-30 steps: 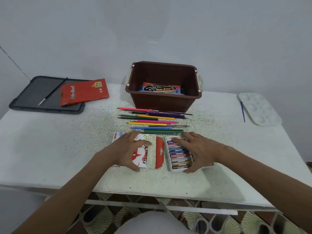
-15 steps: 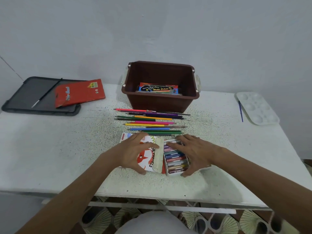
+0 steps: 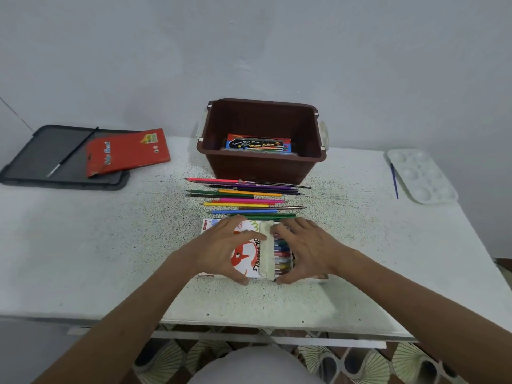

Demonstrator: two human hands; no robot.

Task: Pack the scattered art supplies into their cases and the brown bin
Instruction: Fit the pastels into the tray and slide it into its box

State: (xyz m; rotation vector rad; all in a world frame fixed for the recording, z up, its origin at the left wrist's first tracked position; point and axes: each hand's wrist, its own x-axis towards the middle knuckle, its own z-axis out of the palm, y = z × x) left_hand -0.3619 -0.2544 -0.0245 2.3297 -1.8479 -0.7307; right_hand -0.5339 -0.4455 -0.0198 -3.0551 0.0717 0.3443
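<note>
**Head view.** One pastel box (image 3: pixel 246 263) lies on the white table (image 3: pixel 83 245), near its front edge. Its long axis runs left to right and its open end points right. One tray of pastels (image 3: pixel 281 253) sits partly inside that open end, with the sticks lying left to right, stacked from near to far. The number of sticks cannot be told.

The left hand (image 3: pixel 221 245) grips the box, fingers over the far edge and thumb at the near edge. The right hand (image 3: pixel 307 248) grips the tray the same way.

Just behind the box lie roughly a dozen coloured pencils (image 3: pixel 243 198), parallel, long axes left to right and most tips pointing left.

Behind them stands one brown bin (image 3: pixel 260 164), holding one watercolour box (image 3: pixel 257 145).

At far left, one grey lid (image 3: pixel 33 162) bears one red pencil pack (image 3: pixel 127 151) and one black brush (image 3: pixel 72 152). At far right, one white palette (image 3: pixel 421 176) lies beside one blue brush (image 3: pixel 394 181).
</note>
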